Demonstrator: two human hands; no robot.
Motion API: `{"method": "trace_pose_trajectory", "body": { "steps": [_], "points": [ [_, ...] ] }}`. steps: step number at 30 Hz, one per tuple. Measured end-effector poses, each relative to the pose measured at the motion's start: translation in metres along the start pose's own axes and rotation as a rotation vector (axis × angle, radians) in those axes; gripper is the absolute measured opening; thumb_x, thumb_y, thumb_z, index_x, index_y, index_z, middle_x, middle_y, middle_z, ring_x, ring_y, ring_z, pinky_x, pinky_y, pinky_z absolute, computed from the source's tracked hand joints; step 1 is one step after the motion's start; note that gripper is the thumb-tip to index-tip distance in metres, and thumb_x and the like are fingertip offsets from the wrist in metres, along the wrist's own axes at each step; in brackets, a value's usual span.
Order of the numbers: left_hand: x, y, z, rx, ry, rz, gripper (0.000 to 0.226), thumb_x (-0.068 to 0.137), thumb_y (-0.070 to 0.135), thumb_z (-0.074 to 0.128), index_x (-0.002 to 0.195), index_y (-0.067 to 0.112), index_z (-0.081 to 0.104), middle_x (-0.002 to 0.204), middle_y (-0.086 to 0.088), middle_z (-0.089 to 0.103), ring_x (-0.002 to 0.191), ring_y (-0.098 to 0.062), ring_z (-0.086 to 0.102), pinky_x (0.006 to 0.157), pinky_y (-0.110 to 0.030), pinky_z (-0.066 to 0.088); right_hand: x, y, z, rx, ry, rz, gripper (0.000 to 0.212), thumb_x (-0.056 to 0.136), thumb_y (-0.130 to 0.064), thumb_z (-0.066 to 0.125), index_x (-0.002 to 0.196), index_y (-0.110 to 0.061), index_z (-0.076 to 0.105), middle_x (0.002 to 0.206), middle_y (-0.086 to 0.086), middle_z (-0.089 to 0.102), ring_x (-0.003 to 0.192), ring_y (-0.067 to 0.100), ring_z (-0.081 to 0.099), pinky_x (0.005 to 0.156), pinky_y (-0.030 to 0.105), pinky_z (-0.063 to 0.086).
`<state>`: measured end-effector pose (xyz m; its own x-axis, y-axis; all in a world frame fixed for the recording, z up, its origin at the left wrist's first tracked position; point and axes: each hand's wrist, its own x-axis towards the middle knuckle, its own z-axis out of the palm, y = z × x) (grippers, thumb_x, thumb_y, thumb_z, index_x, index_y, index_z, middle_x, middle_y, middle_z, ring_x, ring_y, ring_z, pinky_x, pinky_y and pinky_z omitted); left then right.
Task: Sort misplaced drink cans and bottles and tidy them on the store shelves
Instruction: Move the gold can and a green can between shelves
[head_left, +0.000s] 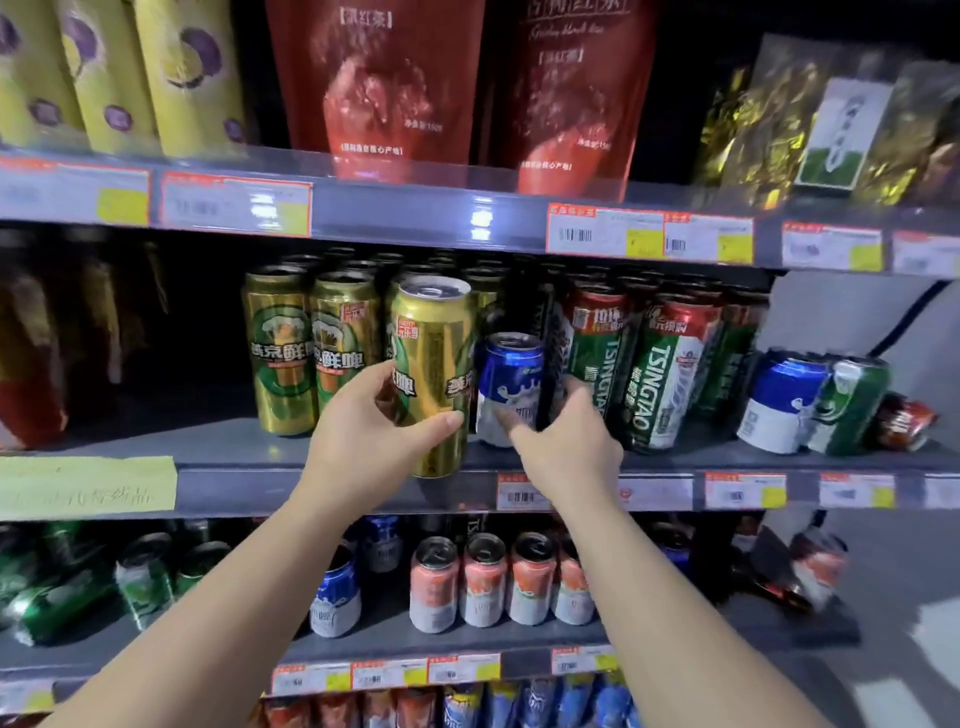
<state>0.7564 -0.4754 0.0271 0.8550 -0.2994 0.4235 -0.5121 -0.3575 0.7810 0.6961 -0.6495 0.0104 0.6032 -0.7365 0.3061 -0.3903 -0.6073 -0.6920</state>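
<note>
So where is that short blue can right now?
In the head view the short blue can stands on the middle shelf, between the gold can in the left hand and the right hand.

head view | faces store shelves (332, 488) head-on | close (arm's reach) | single view only

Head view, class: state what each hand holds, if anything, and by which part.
The left hand grips the tall gold beer can around its lower body. The right hand reaches around the short blue-and-white can; a firm hold cannot be told.
</note>
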Motion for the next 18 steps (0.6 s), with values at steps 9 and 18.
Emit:
{"method": "trace_pose_trajectory", "body": {
  "steps": [9,18],
  "points": [
    [-0.001,0.007,0.005,0.055,0.032,-0.008,0.085,0.075,0.048,0.076,0.144,0.013,0.039,0.129,0.007,0.052,0.113,-0.015,0.049,0.087,-0.026,0.04,0.007,-0.008,0.032,0.074,0.129,0.029,0.071,0.067,-0.065,0.068,0.123,-0.025,0.054,0.112,-0.002,0.057,0.104,0.023,0.057,0.1,0.042,0.037],
    [0.014,0.028,0.047,0.074,0.003,-0.057,0.087,0.075,0.058,0.072,0.143,0.017,0.039,0.137,0.001,0.053,0.122,-0.02,0.051,0.094,-0.035,0.047,-0.022,0.025,-0.038,0.586,0.201,-0.083,0.049,0.062,-0.051,0.077,0.104,-0.034,0.057,0.106,-0.009,0.064,0.099,0.011,0.062,0.079,0.029,0.048]
  ]
}}
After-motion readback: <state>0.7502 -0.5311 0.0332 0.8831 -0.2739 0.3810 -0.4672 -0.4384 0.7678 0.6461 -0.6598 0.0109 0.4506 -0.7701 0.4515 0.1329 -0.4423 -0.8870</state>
